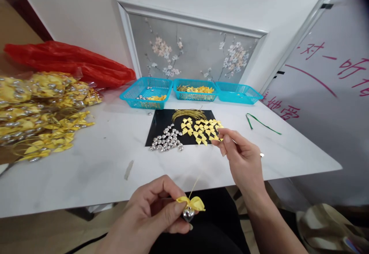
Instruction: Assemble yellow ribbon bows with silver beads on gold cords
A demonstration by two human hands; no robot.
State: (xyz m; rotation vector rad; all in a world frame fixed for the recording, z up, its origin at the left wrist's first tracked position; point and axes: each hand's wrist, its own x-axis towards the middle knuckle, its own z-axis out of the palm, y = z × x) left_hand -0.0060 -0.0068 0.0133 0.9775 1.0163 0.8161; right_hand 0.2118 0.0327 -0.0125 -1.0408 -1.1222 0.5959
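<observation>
Low in the view, my left hand point(155, 211) pinches a yellow ribbon bow point(197, 203) with a shiny silver heart-shaped bead point(188, 213) hanging just under its knot. A thin gold cord point(194, 186) rises from the bow toward my right hand point(243, 154), whose thumb and forefinger are pinched together over the table; the cord's far end is hard to make out at the fingertips. Just beyond those fingers, several yellow bows point(198, 134) lie on a black mat point(161, 119). Several silver heart beads point(168, 138) and a bundle of gold cords point(188, 114) are on it too.
Three blue baskets point(129, 102) line the back, two holding bows or beads. At left are bagged finished bow ornaments point(49, 92) and a red plastic bag point(69, 61). A green tie point(263, 125) lies right, near a whiteboard point(323, 92). The white table point(95, 173) ends near my lap.
</observation>
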